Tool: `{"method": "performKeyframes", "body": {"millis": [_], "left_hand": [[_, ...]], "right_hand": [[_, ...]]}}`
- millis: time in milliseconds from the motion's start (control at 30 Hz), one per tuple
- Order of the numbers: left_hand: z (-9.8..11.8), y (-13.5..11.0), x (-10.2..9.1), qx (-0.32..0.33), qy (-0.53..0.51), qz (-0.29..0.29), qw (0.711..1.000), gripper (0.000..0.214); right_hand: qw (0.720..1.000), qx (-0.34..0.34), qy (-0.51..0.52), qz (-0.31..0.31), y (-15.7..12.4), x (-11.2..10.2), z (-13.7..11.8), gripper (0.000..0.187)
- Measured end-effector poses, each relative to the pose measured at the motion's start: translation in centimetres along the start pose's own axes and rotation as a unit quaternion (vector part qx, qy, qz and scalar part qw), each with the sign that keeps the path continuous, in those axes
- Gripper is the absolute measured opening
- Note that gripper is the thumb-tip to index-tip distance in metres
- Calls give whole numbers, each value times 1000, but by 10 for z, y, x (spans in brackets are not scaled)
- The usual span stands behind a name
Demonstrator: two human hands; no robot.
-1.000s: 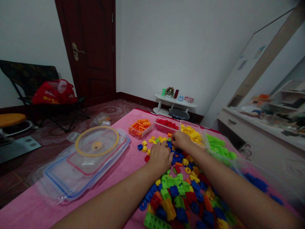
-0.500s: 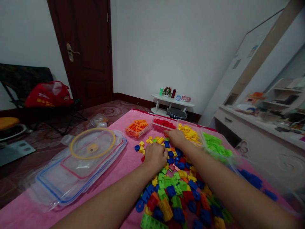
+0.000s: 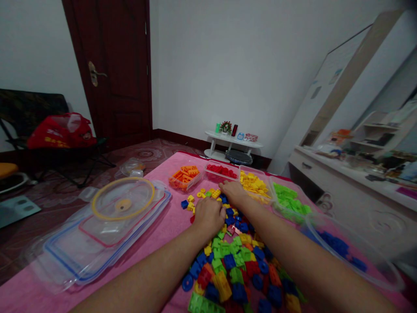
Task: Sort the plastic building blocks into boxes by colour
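Both my hands rest low over a heap of toy building bricks (image 3: 230, 250) in blue, green, yellow, red and orange. My left hand (image 3: 209, 216) is closed, its fingers curled down at the heap's left side; what they hold, if anything, is hidden. Just beyond it, my right hand (image 3: 233, 193) bends its fingers down at the far end of the heap, close to small yellow bricks (image 3: 215, 193). Its fingertips are mostly out of sight, so I cannot make out what is in them.
Along the far edge stand clear boxes of orange bricks (image 3: 185, 177), red bricks (image 3: 221, 171), yellow bricks (image 3: 254, 184) and green bricks (image 3: 289, 199). A tub with blue bricks (image 3: 337, 245) is at right. Stacked clear lids (image 3: 107, 234) lie left on the pink cloth (image 3: 163, 163).
The whole view has shifted slightly. Both hands stay over the heap in nearly the same places; a reddish spot seen earlier at my right fingertips no longer shows.
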State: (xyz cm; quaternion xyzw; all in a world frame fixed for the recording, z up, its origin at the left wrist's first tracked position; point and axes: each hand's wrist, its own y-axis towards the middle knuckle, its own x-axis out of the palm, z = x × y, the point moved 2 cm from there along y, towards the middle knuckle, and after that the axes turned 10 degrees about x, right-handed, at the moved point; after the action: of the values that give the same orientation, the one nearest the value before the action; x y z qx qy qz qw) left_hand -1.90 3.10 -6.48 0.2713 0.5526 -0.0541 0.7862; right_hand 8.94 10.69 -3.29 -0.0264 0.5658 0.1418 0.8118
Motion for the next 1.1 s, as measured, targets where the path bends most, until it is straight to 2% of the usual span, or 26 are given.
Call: {"method": "performKeyframes", "body": {"millis": [133, 200, 300, 400, 567, 667, 733, 800, 933, 1033, 1100], "left_hand": [[0, -1, -1, 4, 2, 1, 1000, 34], [0, -1, -1, 5, 4, -5, 1000, 34], [0, -1, -1, 9, 8, -12, 1000, 35], [0, -2, -1, 11, 10, -14, 1000, 36], [2, -2, -2, 22, 8, -14, 1000, 35], [2, -2, -3, 18, 8, -19, 1000, 35], [3, -2, -4, 16, 8, -22, 1000, 35], [3, -2, -4, 18, 9, -21, 1000, 35], [3, -3, -2, 18, 8, -24, 1000, 36], [3, -3, -4, 23, -2, -30, 999, 36], [4, -1, -10, 31, -23, -38, 999, 33]], "right_hand": [[999, 39, 24, 12, -12, -14, 17, 33], [998, 44, 38, -3, -20, -17, 27, 31], [996, 32, 60, -51, -34, -13, 33, 27], [994, 37, 80, -69, -49, -6, 32, 34], [990, 89, 101, -36, -69, 1, 33, 23], [985, 120, 128, -9, -78, 4, 37, 25], [982, 116, 150, -4, -81, 5, 37, 29], [985, 83, 154, -15, -81, 5, 35, 33], [993, 34, 107, -22, -77, -2, 26, 33], [995, 49, 92, 0, -77, -8, 24, 24], [989, 87, 117, 31, -81, -11, 28, 22]]}}
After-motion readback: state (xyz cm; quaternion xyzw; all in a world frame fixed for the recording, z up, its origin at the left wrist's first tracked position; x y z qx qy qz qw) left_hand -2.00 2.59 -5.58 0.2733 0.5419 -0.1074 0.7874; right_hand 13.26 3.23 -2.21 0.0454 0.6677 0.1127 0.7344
